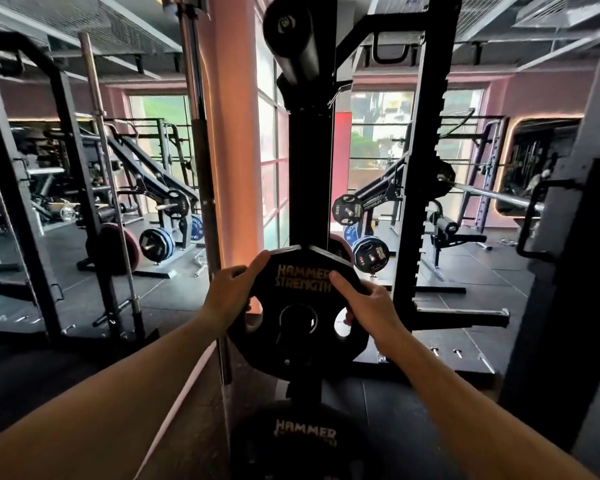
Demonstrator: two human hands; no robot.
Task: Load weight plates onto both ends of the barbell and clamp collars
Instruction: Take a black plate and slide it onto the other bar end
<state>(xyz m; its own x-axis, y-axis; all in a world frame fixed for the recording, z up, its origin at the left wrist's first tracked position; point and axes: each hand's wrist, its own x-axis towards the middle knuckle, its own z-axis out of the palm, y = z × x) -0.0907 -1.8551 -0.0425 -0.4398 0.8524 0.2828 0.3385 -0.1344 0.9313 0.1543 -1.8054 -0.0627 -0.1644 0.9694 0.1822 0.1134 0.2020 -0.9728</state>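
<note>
Two hands are seen on one black weight plate (300,306), which is held upright between them in front of a black rack upright (309,168). The left hand (231,292) is curled round the plate's left edge, thumb laid over the upper rim, fingers hidden behind. The right hand (368,306) is wrapped round the right edge, thumb pressed on the face beside the gold "HAMMER STRENGTH" lettering, fingertips passed through the right grip hole. A centre hole and two grip holes are shown in the plate's face; whether the plate is seated on a storage peg cannot be told.

Below the hands, a second plate (302,441) with the same "HAMMER" lettering is stored, partly cut off by the frame edge.

Left of the left hand, a chrome barbell (201,185) is stood nearly upright, close to the plate's left edge. Further left, another rack (80,188) is placed, with a red-rimmed plate (125,247) at its foot.

Right of the right hand, a notched black post (420,188) is stood. Beyond it, a loaded barbell (492,194) is rested across a rack, well apart from the hands. Behind the held plate, smaller black plates (371,254) are hung on pegs. Black rubber flooring (482,271) is laid throughout, with windows (378,133) beyond.
</note>
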